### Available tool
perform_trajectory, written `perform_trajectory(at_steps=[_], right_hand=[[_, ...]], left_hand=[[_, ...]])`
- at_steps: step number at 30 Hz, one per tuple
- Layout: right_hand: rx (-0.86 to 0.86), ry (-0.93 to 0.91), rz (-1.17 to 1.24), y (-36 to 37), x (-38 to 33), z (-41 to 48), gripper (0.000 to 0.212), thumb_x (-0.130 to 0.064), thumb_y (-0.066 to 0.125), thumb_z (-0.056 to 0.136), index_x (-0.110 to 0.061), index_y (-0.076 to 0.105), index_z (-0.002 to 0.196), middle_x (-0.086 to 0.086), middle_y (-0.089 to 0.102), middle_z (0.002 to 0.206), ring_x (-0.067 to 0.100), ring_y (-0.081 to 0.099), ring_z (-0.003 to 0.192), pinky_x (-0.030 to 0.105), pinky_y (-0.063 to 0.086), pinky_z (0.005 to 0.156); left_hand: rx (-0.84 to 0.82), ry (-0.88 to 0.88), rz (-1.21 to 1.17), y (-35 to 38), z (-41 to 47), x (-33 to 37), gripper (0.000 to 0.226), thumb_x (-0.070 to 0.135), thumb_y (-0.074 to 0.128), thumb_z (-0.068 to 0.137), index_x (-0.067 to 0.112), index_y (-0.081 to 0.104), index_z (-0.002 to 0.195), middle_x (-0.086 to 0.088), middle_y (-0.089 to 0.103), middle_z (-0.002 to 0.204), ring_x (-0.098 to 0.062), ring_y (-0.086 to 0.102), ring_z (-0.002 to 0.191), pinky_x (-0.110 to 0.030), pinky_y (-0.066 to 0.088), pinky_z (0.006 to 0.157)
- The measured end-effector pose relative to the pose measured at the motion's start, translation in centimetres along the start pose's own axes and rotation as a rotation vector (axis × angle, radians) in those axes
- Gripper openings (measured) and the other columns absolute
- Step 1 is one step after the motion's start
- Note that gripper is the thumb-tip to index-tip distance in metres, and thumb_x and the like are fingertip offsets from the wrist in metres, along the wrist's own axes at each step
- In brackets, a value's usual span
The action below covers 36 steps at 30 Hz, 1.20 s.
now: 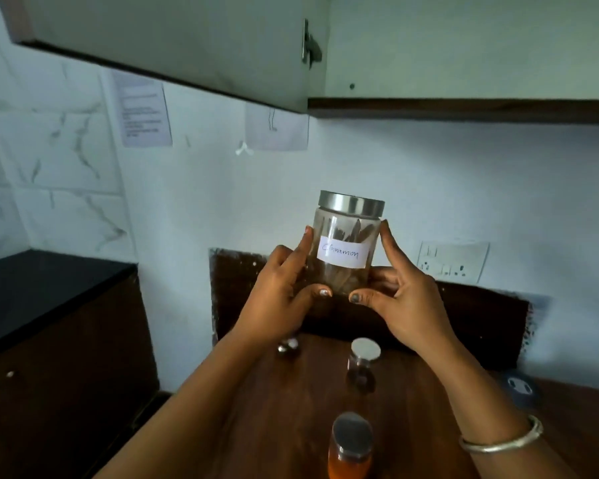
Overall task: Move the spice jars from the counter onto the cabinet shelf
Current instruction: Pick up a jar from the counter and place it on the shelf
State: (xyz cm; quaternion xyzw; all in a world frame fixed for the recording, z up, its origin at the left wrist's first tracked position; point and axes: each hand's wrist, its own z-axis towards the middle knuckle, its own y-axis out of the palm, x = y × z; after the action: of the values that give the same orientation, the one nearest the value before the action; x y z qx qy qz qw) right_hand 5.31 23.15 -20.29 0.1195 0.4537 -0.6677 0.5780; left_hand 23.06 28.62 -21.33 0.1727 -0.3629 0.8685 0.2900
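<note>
A clear glass jar [346, 236] with a steel lid and a white label reading "Cinnamon" is held up in the air above the wooden counter [274, 409]. My left hand [281, 295] grips its left side and my right hand [402, 299] grips its right side, thumbs under its base. Three more jars stand on the counter below: a small one [288, 347] partly hidden behind my left wrist, a dark one [362, 364] with a steel lid, and an orange-filled one [350, 447] nearest me. The wall cabinet's open door [173, 46] hangs above.
The cabinet's lower edge [464, 110] runs across the upper right. A wall socket [452, 261] sits right of the jar, and papers [142, 112] are stuck on the tiled wall. A black countertop [38, 292] lies at the left. A round dark object [521, 388] rests at the counter's right.
</note>
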Motion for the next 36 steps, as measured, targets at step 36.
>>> perform_trajectory(at_steps=[36], right_hand=[[0.329,-0.093,-0.823,-2.8,-0.7,35.3,0.04,-0.047,0.042,0.094,-0.018,0.045,0.121,0.002,0.059,0.122,0.032,0.057,0.107,0.043,0.035,0.093]], left_hand=[[0.297,0.053,0.209,3.9,35.0,-4.6,0.064,0.031,0.038,0.099,0.014,0.004,0.15,-0.009,0.034,0.14,-0.025,0.053,0.112,-0.034,0.047,0.09]])
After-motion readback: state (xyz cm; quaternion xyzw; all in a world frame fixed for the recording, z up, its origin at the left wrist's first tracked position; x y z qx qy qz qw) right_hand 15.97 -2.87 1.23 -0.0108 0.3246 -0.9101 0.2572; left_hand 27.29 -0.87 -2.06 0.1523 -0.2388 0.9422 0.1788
